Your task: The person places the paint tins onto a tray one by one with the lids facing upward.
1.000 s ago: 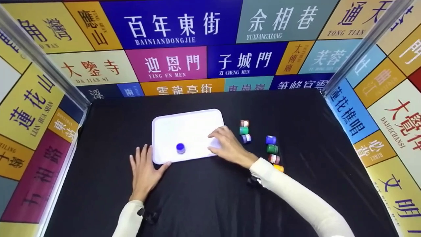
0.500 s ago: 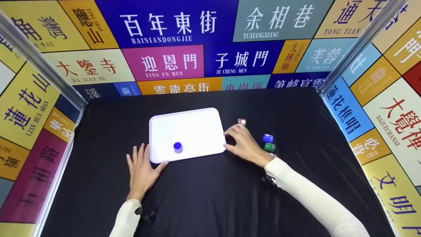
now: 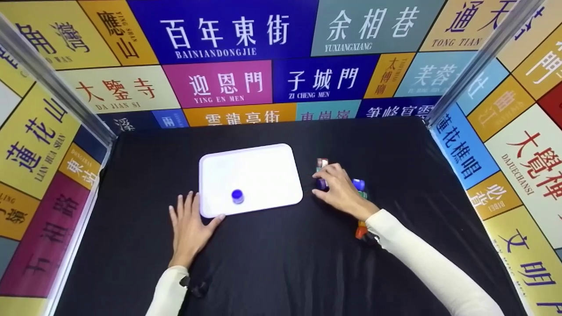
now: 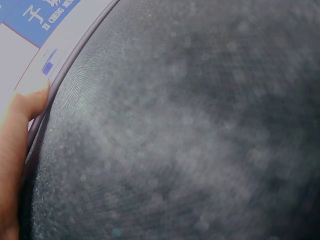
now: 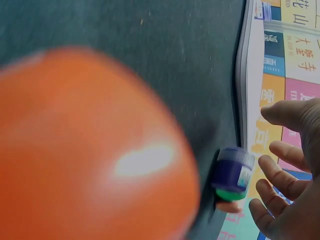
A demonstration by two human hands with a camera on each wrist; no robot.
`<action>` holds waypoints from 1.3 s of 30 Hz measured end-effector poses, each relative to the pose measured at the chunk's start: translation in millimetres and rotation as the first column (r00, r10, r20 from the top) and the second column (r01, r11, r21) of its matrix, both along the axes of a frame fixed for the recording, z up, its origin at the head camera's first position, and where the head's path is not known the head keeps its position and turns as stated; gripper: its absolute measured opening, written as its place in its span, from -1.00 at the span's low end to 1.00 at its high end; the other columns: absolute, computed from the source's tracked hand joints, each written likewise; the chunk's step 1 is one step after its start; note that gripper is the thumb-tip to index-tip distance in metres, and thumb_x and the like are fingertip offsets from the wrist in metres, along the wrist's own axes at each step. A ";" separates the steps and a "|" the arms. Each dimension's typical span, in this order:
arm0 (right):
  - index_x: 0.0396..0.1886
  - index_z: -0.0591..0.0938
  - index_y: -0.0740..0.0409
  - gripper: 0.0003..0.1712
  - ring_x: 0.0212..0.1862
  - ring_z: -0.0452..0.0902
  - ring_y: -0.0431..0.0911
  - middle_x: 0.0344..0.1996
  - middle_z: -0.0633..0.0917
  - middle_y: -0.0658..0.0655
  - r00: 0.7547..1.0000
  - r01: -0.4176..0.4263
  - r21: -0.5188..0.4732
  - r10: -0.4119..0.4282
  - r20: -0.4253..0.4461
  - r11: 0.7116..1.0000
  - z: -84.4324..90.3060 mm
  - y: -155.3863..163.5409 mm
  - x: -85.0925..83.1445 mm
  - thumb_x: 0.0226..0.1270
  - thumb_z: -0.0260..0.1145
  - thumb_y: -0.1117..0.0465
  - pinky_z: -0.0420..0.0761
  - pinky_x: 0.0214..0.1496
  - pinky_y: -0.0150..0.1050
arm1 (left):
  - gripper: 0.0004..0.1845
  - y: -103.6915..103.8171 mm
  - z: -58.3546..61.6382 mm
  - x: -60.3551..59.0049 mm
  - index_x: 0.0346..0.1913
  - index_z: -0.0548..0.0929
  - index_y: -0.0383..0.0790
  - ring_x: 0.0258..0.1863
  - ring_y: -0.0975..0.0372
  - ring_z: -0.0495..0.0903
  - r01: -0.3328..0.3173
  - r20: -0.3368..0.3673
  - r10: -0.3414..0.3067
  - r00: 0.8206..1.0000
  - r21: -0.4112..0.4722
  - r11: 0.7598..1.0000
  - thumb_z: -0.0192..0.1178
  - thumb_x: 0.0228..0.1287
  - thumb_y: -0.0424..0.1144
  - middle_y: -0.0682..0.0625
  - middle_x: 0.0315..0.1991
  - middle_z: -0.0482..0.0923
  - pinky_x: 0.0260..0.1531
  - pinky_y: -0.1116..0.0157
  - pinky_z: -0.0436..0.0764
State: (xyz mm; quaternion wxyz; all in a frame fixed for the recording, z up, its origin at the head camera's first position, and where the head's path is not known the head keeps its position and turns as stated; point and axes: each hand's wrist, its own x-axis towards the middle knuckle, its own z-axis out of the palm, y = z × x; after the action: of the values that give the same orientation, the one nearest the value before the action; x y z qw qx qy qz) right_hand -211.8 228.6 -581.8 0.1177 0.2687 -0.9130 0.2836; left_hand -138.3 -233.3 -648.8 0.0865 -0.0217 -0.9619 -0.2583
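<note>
A black cloth (image 3: 281, 263) covers the counter, lit evenly. Three walls (image 3: 246, 83) close it in, papered with bright street-sign panels. Metal corner posts (image 3: 52, 79), aluminium perhaps, rise at the back corners.

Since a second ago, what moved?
The right hand left the white tray and slid right to the small purple-capped jar; no closed grip visible yet. Left hand stays flat at the tray's corner; blue jar unmoved.

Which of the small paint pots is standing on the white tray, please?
The small blue-lidded pot stands alone near the front edge of the white rectangular plastic tray; all the other pots sit on the black cloth to its right.
</note>
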 end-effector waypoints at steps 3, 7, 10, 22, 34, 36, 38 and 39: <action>0.08 0.79 0.27 -0.54 0.16 0.51 0.25 0.02 0.74 0.28 1.000 0.016 0.023 -0.017 0.020 1.000 0.4 6.3 -1.6 0.21 0.70 0.23 0.51 0.28 0.24 | 0.19 0.2 -0.1 0.1 0.71 0.26 -0.36 0.76 -0.30 -0.13 -0.001 -0.002 0.001 1.000 0.001 1.000 0.40 0.32 0.42 -0.39 0.71 0.15 0.67 -0.33 -0.34; 0.10 0.81 0.25 -0.55 0.17 0.50 0.24 0.02 0.73 0.27 0.997 0.031 0.054 -0.034 0.063 0.998 1.7 12.9 -2.6 0.24 0.70 0.22 0.48 0.30 0.21 | 0.20 -0.2 -0.5 -0.1 0.71 0.26 -0.35 0.76 -0.31 -0.13 -0.001 0.000 0.001 1.000 -0.001 1.000 0.40 0.32 0.43 -0.39 0.72 0.14 0.67 -0.34 -0.34; 0.12 0.81 0.24 -0.54 0.17 0.48 0.23 0.03 0.73 0.26 0.994 0.040 0.079 -0.047 0.099 0.996 2.4 16.4 -3.2 0.26 0.69 0.21 0.48 0.31 0.19 | 0.20 -0.8 -0.7 -0.1 0.72 0.25 -0.35 0.76 -0.31 -0.14 -0.002 0.003 0.002 1.000 0.000 1.000 0.40 0.32 0.43 -0.39 0.72 0.13 0.67 -0.35 -0.34; 0.14 0.78 0.27 -0.56 0.17 0.48 0.22 0.05 0.69 0.24 0.988 0.043 0.135 -0.062 0.138 0.990 -0.1 21.7 -2.7 0.31 0.65 0.23 0.50 0.29 0.18 | 0.20 -1.4 -1.8 -1.3 0.71 0.26 -0.36 0.76 -0.31 -0.13 -0.001 -0.008 0.001 1.000 0.003 1.000 0.41 0.30 0.43 -0.39 0.71 0.15 0.66 -0.36 -0.34; 0.06 0.76 0.25 -0.58 0.14 0.49 0.21 -0.01 0.73 0.23 0.991 -0.008 0.209 -0.021 0.135 0.978 1.8 18.5 5.1 0.27 0.68 0.22 0.51 0.24 0.20 | 0.20 -0.7 -2.4 -1.3 0.70 0.27 -0.37 0.76 -0.32 -0.12 -0.001 -0.006 0.001 1.000 -0.002 1.000 0.42 0.30 0.43 -0.40 0.70 0.16 0.66 -0.36 -0.32; 0.06 0.75 0.26 -0.58 0.12 0.50 0.21 0.00 0.74 0.24 0.992 -0.021 0.223 -0.008 0.129 0.975 0.7 17.7 5.7 0.27 0.68 0.23 0.53 0.21 0.21 | 0.20 -0.4 -2.0 -1.0 0.70 0.27 -0.37 0.76 -0.32 -0.12 -0.002 -0.008 0.002 1.000 -0.003 1.000 0.42 0.30 0.42 -0.40 0.70 0.16 0.66 -0.37 -0.32; 0.05 0.75 0.26 -0.58 0.12 0.50 0.20 0.00 0.74 0.25 0.992 -0.025 0.236 -0.005 0.125 0.971 0.3 16.8 5.4 0.27 0.67 0.24 0.54 0.20 0.21 | 0.19 -0.2 -1.5 -0.7 0.70 0.28 -0.36 0.76 -0.32 -0.11 -0.005 -0.012 0.005 1.000 -0.004 1.000 0.43 0.29 0.41 -0.39 0.71 0.17 0.66 -0.36 -0.31; 0.06 0.75 0.26 -0.58 0.12 0.50 0.20 0.00 0.74 0.25 0.992 -0.024 0.240 -0.007 0.127 0.970 0.5 16.3 5.1 0.27 0.67 0.25 0.54 0.20 0.21 | 0.19 -0.1 -1.2 -0.6 0.70 0.28 -0.36 0.76 -0.32 -0.11 -0.006 -0.014 0.006 1.000 -0.004 1.000 0.43 0.29 0.41 -0.39 0.70 0.17 0.66 -0.36 -0.31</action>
State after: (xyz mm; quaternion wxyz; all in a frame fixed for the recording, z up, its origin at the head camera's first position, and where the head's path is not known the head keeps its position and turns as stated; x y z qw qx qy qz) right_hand -206.7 244.9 -581.3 0.0245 0.2665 -0.9451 0.1877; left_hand -138.9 -233.4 -650.0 0.0940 -0.0207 -0.9619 -0.2559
